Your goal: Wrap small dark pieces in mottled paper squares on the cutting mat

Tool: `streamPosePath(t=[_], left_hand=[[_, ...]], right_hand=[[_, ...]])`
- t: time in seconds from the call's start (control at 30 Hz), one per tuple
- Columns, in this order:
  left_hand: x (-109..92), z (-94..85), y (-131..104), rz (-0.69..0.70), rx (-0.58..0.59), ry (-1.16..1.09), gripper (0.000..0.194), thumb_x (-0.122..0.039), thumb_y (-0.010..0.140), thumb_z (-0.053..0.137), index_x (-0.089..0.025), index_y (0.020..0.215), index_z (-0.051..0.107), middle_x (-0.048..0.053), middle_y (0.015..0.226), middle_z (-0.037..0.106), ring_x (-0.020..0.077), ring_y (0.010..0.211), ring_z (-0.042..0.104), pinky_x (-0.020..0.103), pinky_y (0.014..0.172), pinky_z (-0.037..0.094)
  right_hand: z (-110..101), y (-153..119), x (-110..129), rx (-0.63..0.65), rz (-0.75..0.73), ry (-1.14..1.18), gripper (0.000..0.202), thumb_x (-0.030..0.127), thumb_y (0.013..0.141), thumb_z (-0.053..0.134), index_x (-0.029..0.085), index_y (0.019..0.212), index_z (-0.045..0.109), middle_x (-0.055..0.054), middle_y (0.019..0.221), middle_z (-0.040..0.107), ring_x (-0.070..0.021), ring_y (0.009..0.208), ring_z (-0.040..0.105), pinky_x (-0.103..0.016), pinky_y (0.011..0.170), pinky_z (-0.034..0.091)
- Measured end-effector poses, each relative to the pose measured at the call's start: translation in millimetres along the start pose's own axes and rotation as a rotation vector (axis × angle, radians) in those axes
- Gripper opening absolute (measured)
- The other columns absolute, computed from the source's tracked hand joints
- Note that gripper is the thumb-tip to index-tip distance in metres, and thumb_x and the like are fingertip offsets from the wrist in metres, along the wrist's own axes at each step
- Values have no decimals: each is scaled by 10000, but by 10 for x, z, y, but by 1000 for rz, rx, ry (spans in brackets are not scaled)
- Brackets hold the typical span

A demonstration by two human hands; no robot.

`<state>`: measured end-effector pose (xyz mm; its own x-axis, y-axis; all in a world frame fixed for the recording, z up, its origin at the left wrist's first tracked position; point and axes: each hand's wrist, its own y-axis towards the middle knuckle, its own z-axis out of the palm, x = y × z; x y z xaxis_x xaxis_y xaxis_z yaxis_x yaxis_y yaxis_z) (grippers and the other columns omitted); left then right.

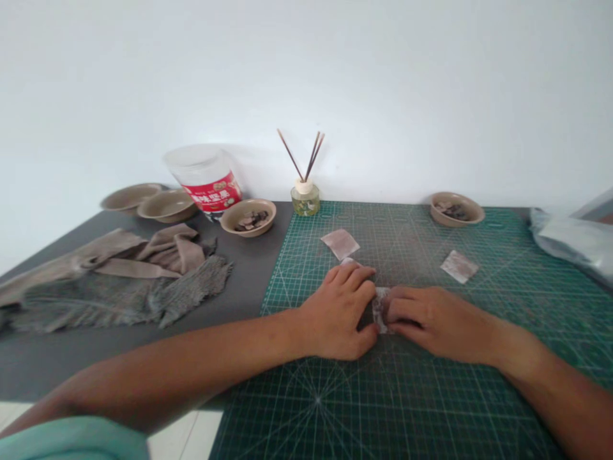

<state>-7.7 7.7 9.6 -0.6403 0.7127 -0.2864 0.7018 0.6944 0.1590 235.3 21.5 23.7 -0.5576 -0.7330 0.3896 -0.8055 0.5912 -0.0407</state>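
A small whitish see-through sachet (380, 305) with dark content lies on the green cutting mat (402, 409) between my hands. My left hand (341, 313) is bent over the mat, its thumb and forefinger against the sachet's left edge. From the other side, my right hand (424, 319) pinches the sachet with curled fingers, which hide its right part. The edge of another pale packet (350, 260) peeks out beyond my left fingertips. Farther back lies a flat pinkish square packet (340, 244). A similar packet (460, 266) rests beyond my right hand.
Bowls of dark and light pieces stand at the back: one left bowl (249, 218), one right bowl (456, 209). Nearby are a reed diffuser (305, 198), a plastic tub (205, 182), two more bowls (167, 206), crumpled grey-brown cloth (119, 281) and a clear plastic bag (569, 239).
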Motion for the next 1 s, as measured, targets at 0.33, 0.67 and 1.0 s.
streamPosePath(t=[0.33, 0.67, 1.0], left_hand=[[7, -9, 6, 4, 14, 4, 419, -422, 848, 656, -165, 1171, 581, 163, 1540, 459, 363, 1435, 368, 573, 1181, 323], [16, 5, 18, 9, 13, 6, 440, -418, 839, 665, -165, 1188, 577, 150, 1530, 470, 349, 1430, 373, 559, 1194, 306], [21, 6, 16, 24, 5, 5, 435, -419, 851, 655, -163, 1194, 576, 155, 1501, 492, 350, 1406, 395, 557, 1173, 337]], right_hand=[[-87, -64, -9, 67, -1, 75, 128, 250, 999, 580, 223, 899, 655, -5, 950, 678, -174, 808, 658, -310, 729, 462], [-62, -26, 3, 67, -67, 66, 158, 238, 1005, 569, 230, 923, 704, 0, 948, 706, -174, 831, 675, -307, 775, 476], [-71, -15, -23, 39, -22, 53, 160, 228, 1002, 565, 221, 907, 694, -9, 940, 704, -172, 803, 668, -298, 737, 468]])
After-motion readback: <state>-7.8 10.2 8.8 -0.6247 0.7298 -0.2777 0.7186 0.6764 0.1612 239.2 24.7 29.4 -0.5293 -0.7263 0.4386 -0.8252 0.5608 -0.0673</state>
